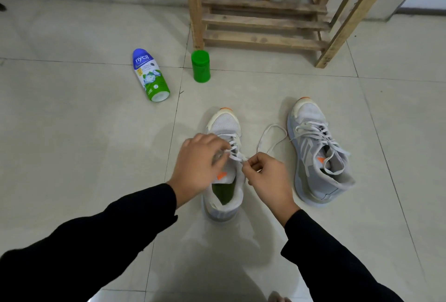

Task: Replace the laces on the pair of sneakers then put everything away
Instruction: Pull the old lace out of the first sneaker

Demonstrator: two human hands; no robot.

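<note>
Head view: a person in black sleeves works on a sneaker (225, 125) standing toe-away on the tiled floor (79, 137). Left hand (199, 166) curls over the eyelets, fingers pinching the lace (233, 150); right hand (268, 177) pinches a lace end at the sneaker's right edge. A second sneaker (313, 156) stands just right, apart, with a loop (273, 125) of lace on the floor between them. Beyond the sneaker's toe stand a green jar (200, 66) and a wooden rack (261, 21); a bottle (150, 75) lies beyond-left. Broad tiles run left of the sneaker.
</note>
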